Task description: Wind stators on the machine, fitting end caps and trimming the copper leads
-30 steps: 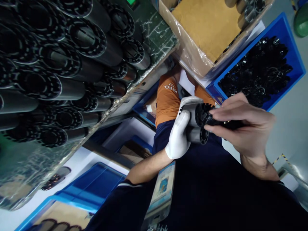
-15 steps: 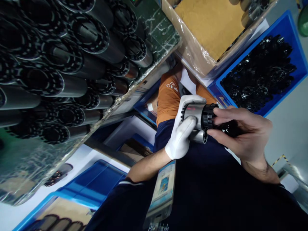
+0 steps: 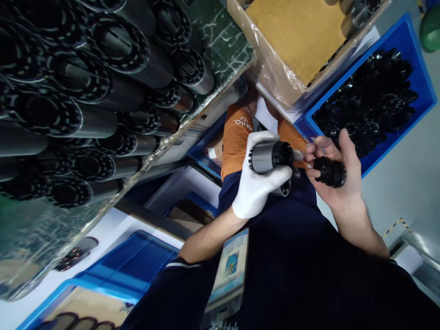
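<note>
My left hand (image 3: 250,190), in a white glove, is closed around a silver stator core (image 3: 264,157). A black toothed end ring (image 3: 283,154) sits on the core's right end, and dark teeth show at its left rim. Under the gloved fingers, part of a second core (image 3: 285,188) shows. My bare right hand (image 3: 340,183) is just right of the core, its fingers curled around a black toothed end ring (image 3: 330,172). Its fingertips are close to the core's end; whether they touch it is blurred.
Many upright cores (image 3: 99,121) crowd the film-wrapped green table (image 3: 227,41) at left. At upper right are a plastic-lined carton (image 3: 282,82) and a blue bin (image 3: 381,156) of black rings. Another blue bin (image 3: 127,261) lies lower left. A badge (image 3: 228,270) hangs on my chest.
My right hand has drawn back from the core's end and turned palm up, showing the black ring in it. My left hand with the core has shifted slightly left.
</note>
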{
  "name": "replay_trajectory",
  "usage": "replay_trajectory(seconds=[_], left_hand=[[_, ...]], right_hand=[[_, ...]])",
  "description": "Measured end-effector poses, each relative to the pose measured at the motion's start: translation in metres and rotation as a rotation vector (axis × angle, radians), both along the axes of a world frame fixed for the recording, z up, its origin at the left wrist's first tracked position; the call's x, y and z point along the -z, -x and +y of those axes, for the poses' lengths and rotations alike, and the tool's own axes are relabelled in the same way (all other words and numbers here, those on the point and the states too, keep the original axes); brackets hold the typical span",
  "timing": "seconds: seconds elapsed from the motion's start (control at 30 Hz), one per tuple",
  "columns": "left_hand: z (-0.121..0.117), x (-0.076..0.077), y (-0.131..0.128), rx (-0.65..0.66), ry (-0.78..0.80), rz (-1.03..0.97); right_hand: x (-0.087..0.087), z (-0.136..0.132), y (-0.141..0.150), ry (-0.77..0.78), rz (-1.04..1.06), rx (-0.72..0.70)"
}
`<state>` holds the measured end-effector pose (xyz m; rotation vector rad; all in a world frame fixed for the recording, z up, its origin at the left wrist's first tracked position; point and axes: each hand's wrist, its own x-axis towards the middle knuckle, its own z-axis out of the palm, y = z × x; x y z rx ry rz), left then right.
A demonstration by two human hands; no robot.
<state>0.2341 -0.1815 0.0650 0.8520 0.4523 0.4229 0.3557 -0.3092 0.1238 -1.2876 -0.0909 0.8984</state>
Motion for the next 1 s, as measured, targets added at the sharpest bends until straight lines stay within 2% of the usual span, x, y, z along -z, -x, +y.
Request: replay_trajectory(seconds=[0.13,0.2,0.3,0.37,0.43,0.53,0.6,0.67,0.73,0.83,1.0], left_hand=[[-0.001,0.008,-0.004,-0.023,0.1,0.021],[-0.002,0.012,-0.002,-0.031,0.114,0.054],[-0.003,0.019,0.004,-0.027,0.095,0.085],[-0.003,0.022,0.007,-0.033,0.051,0.102],[-0.002,0.022,0.009,-0.061,-0.054,0.077],[0.0,0.014,0.01,-0.15,-0.317,-0.015],[0.003,0.007,0.011,-0.206,-0.489,-0.033],[0.005,0.001,0.012,-0.242,-0.603,0.002],[0.008,-0.003,0.014,-0.26,-0.648,0.059],[0.01,-0.006,0.018,-0.231,-0.619,0.107],[0.012,-0.01,0.023,-0.087,-0.441,0.097]], right_hand=[[0.015,-0.013,-0.005,-0.012,0.536,0.021],[0.016,-0.018,0.0,0.015,0.572,-0.013],[0.012,-0.017,0.011,0.042,0.428,-0.083],[0.009,-0.014,0.016,0.063,0.212,-0.149],[0.004,-0.009,0.017,0.152,-0.146,-0.232],[-0.004,-0.004,0.016,0.343,-0.758,-0.377],[-0.012,-0.003,0.014,0.391,-0.941,-0.472],[-0.018,-0.004,0.013,0.351,-0.866,-0.559],[-0.021,-0.004,0.011,0.252,-0.759,-0.586],[-0.018,-0.004,0.01,0.103,-0.759,-0.461],[-0.004,-0.004,0.018,0.007,-0.672,-0.227]])
